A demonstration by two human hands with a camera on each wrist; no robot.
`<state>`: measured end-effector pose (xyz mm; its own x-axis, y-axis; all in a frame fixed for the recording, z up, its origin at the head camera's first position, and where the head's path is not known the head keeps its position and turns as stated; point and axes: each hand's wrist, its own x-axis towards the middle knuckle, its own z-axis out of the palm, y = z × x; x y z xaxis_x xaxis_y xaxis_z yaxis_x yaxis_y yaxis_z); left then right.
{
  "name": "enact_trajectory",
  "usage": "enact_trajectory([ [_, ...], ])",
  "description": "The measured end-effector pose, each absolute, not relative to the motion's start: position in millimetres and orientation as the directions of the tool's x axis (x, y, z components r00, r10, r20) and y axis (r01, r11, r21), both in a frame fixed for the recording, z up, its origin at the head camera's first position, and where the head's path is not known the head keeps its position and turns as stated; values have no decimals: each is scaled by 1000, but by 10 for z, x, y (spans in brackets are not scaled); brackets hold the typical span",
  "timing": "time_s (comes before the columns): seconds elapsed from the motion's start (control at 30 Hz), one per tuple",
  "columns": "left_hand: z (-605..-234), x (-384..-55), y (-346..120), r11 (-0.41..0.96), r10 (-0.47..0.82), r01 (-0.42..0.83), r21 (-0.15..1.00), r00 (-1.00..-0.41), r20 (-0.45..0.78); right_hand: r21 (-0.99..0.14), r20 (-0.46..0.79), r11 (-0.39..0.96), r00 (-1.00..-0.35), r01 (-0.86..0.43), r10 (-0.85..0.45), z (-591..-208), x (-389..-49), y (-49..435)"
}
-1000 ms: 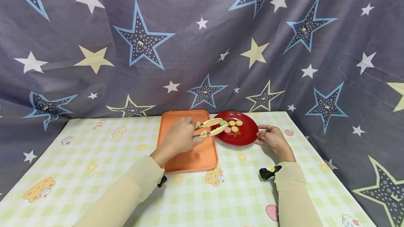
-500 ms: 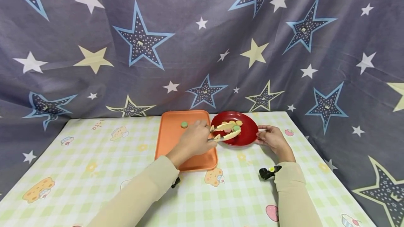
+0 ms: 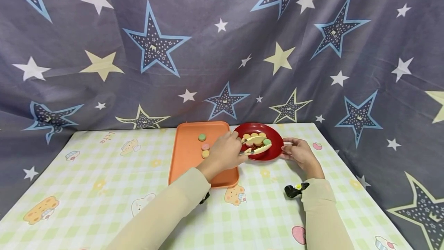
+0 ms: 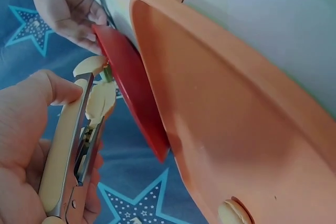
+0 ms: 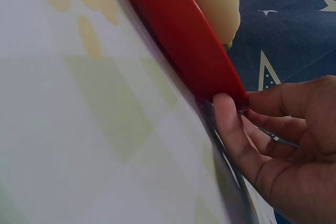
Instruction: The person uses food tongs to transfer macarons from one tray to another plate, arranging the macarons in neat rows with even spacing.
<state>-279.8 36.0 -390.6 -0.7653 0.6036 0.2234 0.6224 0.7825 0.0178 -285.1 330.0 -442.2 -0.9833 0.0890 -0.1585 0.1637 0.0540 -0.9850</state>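
My left hand (image 3: 227,151) grips a pair of tongs (image 4: 64,148) with cream-coloured tips. A green macaron (image 3: 266,141) sits between the tips, over the right part of a red plate (image 3: 276,147). Several yellow macarons and a pink one lie on that plate, partly behind the tongs. My right hand (image 3: 301,155) pinches the plate's right rim, thumb on one side and fingers on the other in the right wrist view. Left of the plate is an orange tray (image 3: 184,165), with a green macaron (image 3: 202,137), a pink macaron (image 3: 206,147) and a yellow macaron (image 3: 206,154) on it.
The tray and plate stand side by side at the back of a table under a green-and-white checked cloth (image 3: 104,203). Behind them hangs a dark curtain (image 3: 201,49) printed with stars. My left forearm crosses over the tray's front part.
My left hand has moved right, carrying the green macaron in the tongs from the plate's left side to its right part. Macarons on the tray have come into view. My right hand stays put.
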Motion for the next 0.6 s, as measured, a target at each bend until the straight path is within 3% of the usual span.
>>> enact_trajectory([
  [0.6,-3994,-2895,546,816,574,576,-54,-796,192,-981,-180,58,-979,186,99,-4394,-2829,3276],
])
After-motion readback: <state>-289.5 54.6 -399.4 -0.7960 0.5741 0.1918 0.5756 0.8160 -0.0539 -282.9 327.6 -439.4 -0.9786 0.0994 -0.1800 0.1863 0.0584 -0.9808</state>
